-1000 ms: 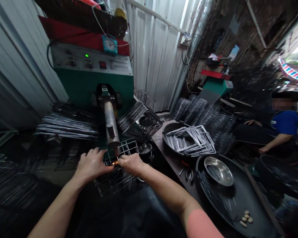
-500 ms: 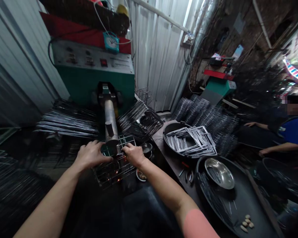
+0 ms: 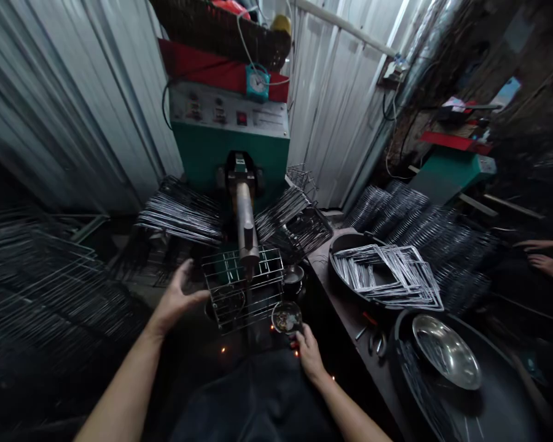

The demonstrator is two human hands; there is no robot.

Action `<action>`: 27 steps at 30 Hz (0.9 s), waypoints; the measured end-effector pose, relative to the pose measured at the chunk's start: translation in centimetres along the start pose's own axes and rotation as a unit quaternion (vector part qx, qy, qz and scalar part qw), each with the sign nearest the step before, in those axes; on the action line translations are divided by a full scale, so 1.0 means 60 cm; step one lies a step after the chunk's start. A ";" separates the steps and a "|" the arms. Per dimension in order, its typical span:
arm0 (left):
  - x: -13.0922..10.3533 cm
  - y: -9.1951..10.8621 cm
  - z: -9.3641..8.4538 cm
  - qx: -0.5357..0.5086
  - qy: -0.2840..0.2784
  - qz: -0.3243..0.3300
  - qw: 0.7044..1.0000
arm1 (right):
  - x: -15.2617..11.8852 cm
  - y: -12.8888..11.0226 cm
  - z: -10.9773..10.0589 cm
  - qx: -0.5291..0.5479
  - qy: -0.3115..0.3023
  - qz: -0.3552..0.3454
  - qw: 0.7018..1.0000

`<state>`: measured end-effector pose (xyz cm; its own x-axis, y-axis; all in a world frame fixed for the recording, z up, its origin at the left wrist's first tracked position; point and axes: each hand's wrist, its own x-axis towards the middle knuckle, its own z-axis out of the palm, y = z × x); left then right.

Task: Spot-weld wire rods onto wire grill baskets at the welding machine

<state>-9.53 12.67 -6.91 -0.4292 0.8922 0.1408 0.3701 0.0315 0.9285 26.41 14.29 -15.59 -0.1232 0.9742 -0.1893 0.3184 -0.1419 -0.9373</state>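
A wire rack [image 3: 246, 302] of crossed thin metal rods lies under the cylindrical arm [image 3: 245, 215] of a green machine [image 3: 230, 144]. My left hand [image 3: 177, 302] is beside the rack's left edge, thumb and fingers apart, the thumb tip close to the wires. On the right, my right hand [image 3: 309, 355] has its fingers curled at the near rim of a small metal bowl [image 3: 286, 317] with small bits inside. What those fingers pinch, if anything, is too small to make out. Another small bowl [image 3: 294, 274] stands just behind.
Stacked wire frames [image 3: 179, 215] lie left of the machine arm, and more wire pieces [image 3: 283, 212] to its right. A black pan [image 3: 338, 270] holds bright wire frames; a larger pan [image 3: 498, 393] holds a steel bowl [image 3: 447, 353]. Pliers [image 3: 376, 345] lie between. Another person's hands [image 3: 546, 258] show far right.
My right hand has left the rack and moved down to the small bowl. My left hand has drawn back left from the machine arm. Orange sparks are now scattered lower. The view has swung left.
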 end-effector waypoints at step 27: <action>-0.112 0.070 -0.024 0.169 -0.038 0.128 0.977 | -0.038 0.007 -0.054 -0.043 -0.055 -0.152 0.986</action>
<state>-6.29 6.14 -3.43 -0.2287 0.9211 0.3150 0.7135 -0.0615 0.6980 29.88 12.60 -14.60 -0.3239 0.9441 0.0609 0.3286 0.1726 -0.9286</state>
